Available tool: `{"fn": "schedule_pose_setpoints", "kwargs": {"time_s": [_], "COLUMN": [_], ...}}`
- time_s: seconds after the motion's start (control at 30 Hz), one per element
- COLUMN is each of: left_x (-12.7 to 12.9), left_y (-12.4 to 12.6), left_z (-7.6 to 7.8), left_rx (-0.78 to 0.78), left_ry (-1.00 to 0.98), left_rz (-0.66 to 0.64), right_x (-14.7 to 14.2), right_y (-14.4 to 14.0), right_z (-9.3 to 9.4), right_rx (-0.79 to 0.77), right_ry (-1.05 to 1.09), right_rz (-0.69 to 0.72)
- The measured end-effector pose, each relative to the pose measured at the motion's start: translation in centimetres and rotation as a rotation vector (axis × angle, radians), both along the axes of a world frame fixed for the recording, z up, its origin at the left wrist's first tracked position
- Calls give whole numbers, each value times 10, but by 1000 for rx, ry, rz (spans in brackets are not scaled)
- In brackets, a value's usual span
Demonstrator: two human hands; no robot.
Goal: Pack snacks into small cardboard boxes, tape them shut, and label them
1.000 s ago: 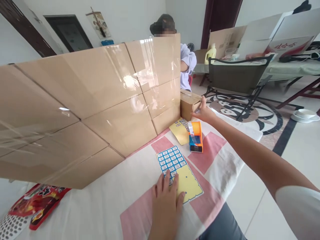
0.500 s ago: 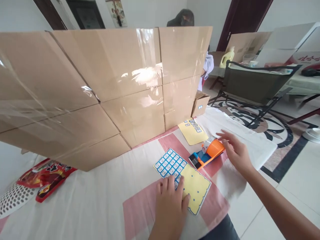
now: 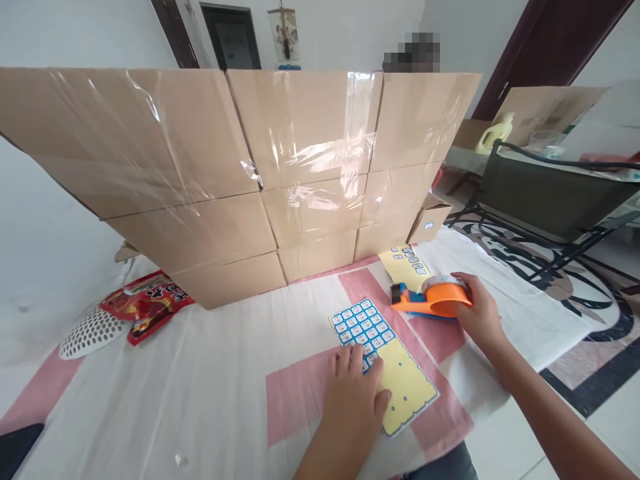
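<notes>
Right hand on the tape dispenser, left hand pinning the sticker sheet

The right hand wraps its fingers around the orange tape dispenser, which lies on the table with its long axis running left-right, blade end pointing left. The left hand lies flat, fingers together, on the sticker sheet, just near and left of the dispenser. A cardboard box wall stands beyond.

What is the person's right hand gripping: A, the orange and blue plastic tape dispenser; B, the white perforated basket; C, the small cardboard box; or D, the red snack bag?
A: the right hand wraps around the orange and blue plastic tape dispenser on the cloth.
</notes>
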State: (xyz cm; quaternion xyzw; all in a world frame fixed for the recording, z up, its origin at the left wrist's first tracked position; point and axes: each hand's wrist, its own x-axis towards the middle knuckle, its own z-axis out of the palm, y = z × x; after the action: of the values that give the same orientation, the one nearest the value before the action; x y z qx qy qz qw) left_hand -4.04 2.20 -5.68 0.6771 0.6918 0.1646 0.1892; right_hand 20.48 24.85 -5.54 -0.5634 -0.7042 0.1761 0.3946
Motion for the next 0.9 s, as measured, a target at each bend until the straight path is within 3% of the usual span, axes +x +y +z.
{"fn": "schedule_pose_setpoints", "kwargs": {"time_s": [0.07,0.23,0.3,0.37,0.47,0.6,0.7,0.8,0.9], "left_x": [-1,-2,-13,-38,-107,-239,-328,-381,-397], "left_y": [-1,-8,-17,-30,-53,-73,-71,-61,-49], "left_z": [1,-1,-1,2,8,21,29,35,46], "left_rx": [-23,8,71,165,346,474,457,382,382], "left_ry": [-11,0,7,24,110,213,234,196,162], "left_rz": [-14,-51,-101,-135,-20,411,783,1019,1095], "right_x": [-6,-15,-16,-18,-28,-53,-71,-80,-81], "right_y": [6,-2,-19,-45,-93,-152,-174,-178,-175], "right_z": [-3,-4,0,4,0,-20,-30,-28,-22], "right_rx": [9,-73,-11,152,423,457,508,537,560], "right_ry": [-40,-47,-64,-89,-155,-323,-424,-452,-452], "right_rz": [-47,-13,-61,-96,39,578,716,702,696]}}
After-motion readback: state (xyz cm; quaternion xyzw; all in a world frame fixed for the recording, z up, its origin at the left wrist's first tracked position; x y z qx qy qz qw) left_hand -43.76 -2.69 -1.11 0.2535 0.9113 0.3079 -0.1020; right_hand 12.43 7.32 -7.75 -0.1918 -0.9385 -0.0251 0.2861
